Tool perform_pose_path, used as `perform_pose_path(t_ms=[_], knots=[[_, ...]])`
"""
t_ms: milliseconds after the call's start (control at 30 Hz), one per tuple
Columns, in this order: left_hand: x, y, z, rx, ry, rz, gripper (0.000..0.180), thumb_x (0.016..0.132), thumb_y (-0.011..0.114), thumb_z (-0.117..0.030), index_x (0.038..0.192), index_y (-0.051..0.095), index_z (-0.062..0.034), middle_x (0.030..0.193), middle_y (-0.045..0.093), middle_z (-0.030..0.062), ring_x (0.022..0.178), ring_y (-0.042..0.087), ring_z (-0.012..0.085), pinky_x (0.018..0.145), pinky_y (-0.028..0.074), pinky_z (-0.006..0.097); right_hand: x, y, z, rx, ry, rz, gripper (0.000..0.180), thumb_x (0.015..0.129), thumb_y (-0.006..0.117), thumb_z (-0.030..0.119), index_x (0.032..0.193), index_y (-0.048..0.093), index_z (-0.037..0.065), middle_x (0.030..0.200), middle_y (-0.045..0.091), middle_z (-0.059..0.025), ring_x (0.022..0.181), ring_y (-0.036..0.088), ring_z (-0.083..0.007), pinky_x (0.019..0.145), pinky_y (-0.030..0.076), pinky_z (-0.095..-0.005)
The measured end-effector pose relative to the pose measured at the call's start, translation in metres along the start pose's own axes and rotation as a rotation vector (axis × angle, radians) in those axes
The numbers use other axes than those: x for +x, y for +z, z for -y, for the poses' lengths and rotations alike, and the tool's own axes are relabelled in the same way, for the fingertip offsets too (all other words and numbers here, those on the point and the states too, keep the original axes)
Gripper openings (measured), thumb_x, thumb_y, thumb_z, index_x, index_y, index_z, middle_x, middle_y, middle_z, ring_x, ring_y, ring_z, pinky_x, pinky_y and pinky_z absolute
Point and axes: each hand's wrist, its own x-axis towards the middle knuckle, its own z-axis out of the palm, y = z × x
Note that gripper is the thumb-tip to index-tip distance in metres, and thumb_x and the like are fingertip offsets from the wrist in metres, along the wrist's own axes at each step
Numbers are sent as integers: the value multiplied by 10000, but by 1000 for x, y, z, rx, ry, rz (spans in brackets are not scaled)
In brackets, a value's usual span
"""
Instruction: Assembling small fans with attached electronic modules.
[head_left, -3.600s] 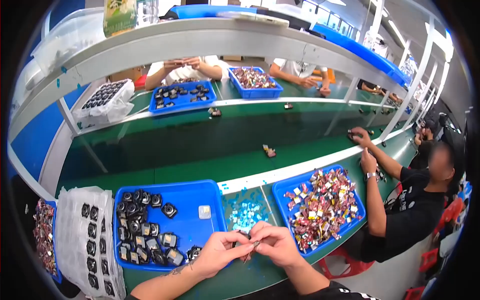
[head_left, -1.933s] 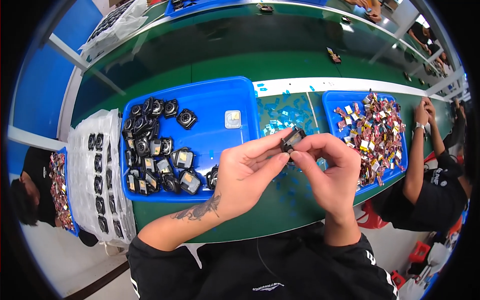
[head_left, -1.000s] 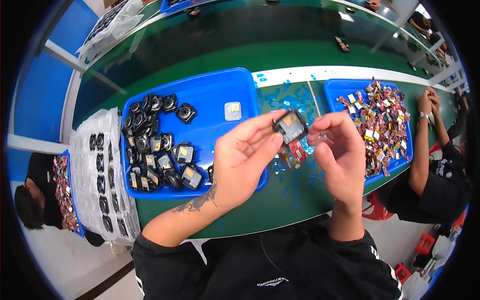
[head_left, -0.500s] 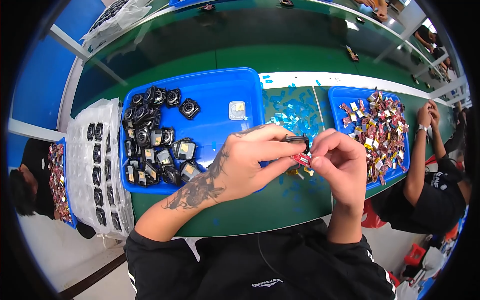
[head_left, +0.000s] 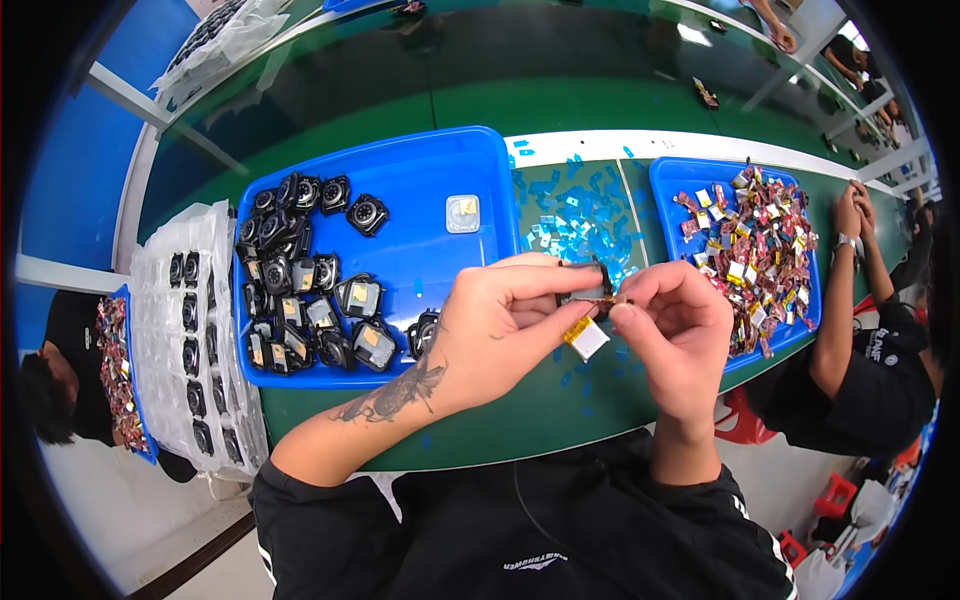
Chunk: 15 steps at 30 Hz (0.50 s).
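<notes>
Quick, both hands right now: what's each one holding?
Left hand: closed, pinching the small black part.
Right hand: closed, fingertips pinched at the same part, where a small yellow-and-white pack hangs.

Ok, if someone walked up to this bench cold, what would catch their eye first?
Probably the two hands meeting in the middle: the left hand and right hand pinch a small black part with a yellow-and-white pouch hanging under it. Behind the left hand, a blue tray holds a heap of black round modules. To the right, another blue tray is piled with colourful small pieces.
</notes>
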Motion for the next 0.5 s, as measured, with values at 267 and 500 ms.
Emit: perform_pose_path(t_ms=[267, 500], knots=[[-3, 7, 2, 71, 117, -46, 339, 879, 566, 132, 1204, 628, 59, 1284, 565, 169, 1140, 611, 232, 960, 536, 303, 0, 12, -14, -198, -176, -145, 237, 810, 698, -91, 1001, 577, -20, 881, 640, -66, 729, 625, -82, 656, 508, -208], [-3, 8, 15, -51, 150, -103, 343, 883, 586, 120, 1217, 618, 51, 1268, 575, 159, 1107, 632, 220, 965, 528, 307, -1, 24, -30, -354, -382, -233, 233, 800, 697, -108, 972, 568, -18, 861, 605, -71, 690, 621, -105, 616, 503, -216]])
